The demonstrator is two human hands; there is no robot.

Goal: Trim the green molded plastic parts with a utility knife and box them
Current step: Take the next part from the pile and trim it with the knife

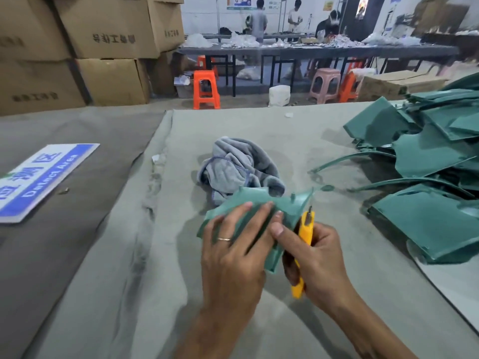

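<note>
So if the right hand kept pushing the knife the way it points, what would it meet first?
The right hand aims the yellow utility knife up and away, its tip at the held green part's right edge, so that flange first. Beyond it probably bare table cloth; depth is unclear.

Bench (259,130), covered with grey-green cloth, a darker cloth section at left. Lying on it: crumpled grey rag (233,167), centre; heap of green moulded parts (427,161), right side; blue-and-white "Defect Area" sign (41,177), flat, left; small white scraps (158,158) near the cloth seam.
</note>
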